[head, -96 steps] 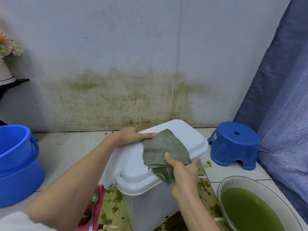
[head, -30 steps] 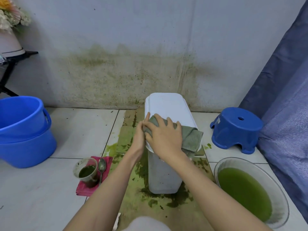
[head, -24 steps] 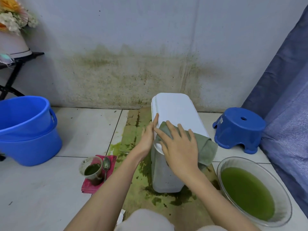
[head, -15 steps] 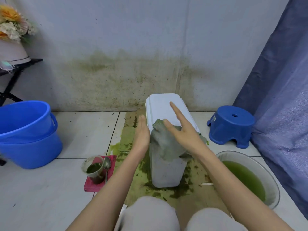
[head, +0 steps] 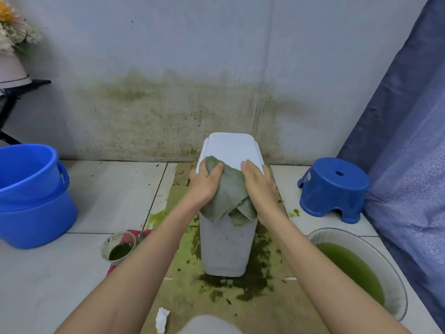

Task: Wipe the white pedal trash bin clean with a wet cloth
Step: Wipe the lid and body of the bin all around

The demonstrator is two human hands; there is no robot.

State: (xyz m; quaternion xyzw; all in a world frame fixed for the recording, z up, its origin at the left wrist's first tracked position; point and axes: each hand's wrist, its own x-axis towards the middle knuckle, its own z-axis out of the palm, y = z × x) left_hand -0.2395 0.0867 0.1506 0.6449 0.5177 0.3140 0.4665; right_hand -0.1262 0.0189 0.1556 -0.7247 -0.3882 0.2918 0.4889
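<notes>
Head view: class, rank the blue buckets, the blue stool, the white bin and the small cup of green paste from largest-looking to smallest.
1. blue buckets, though cut off by the frame's edge
2. white bin
3. blue stool, close to the bin, so ranking these two is unsure
4. small cup

Smooth white plastic bin (head: 226,247), limp green woven cloth (head: 227,196), glossy blue plastic stool (head: 333,186), glazed floor tiles (head: 113,196)

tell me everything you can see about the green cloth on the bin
The grey-green cloth looks like soft, crumpled fabric. It is draped over the near end of the lid of the white plastic pedal trash bin, and its folded corners hang down over the front wall. The left hand grips its left part with curled fingers; the right hand lies on its right part, fingers straight. It reaches nothing else.
</notes>
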